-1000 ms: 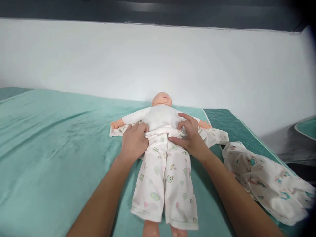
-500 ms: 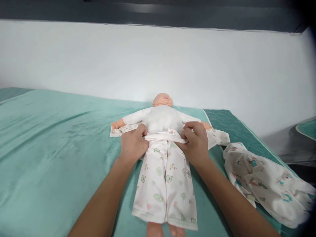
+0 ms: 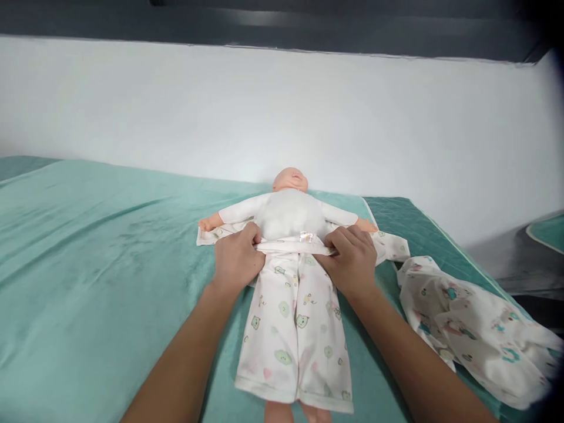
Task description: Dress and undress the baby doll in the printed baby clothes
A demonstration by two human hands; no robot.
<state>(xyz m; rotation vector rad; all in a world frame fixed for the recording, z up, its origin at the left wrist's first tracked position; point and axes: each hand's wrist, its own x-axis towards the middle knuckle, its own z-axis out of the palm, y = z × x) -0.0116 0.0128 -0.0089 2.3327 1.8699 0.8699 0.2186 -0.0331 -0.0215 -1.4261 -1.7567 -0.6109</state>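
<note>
A baby doll [image 3: 288,211] with a white cloth body lies on its back, its head toward the wall and its arms spread. White printed pants [image 3: 295,329] cover its legs down to the shins, with the feet cut off by the frame. My left hand [image 3: 240,255] grips one side of the folded pants waistband [image 3: 288,244], thumb on top. At the opposite side my right hand [image 3: 348,255] pinches the same band, fingers curled. A small tag [image 3: 307,237] shows at the band's middle. Beneath the doll's arms lies a printed shirt [image 3: 392,245], mostly hidden.
A second white printed garment [image 3: 476,329] lies crumpled at the right. Everything rests on a teal sheet [image 3: 110,282], over a darker quilted cover [image 3: 392,214]. Behind the doll's head rises a white wall [image 3: 264,111], with a dark band along its top.
My right fingers have shifted slightly down and outward and curl more closely over the waistband. My left hand stays nearly in place, and the doll has hardly moved.
</note>
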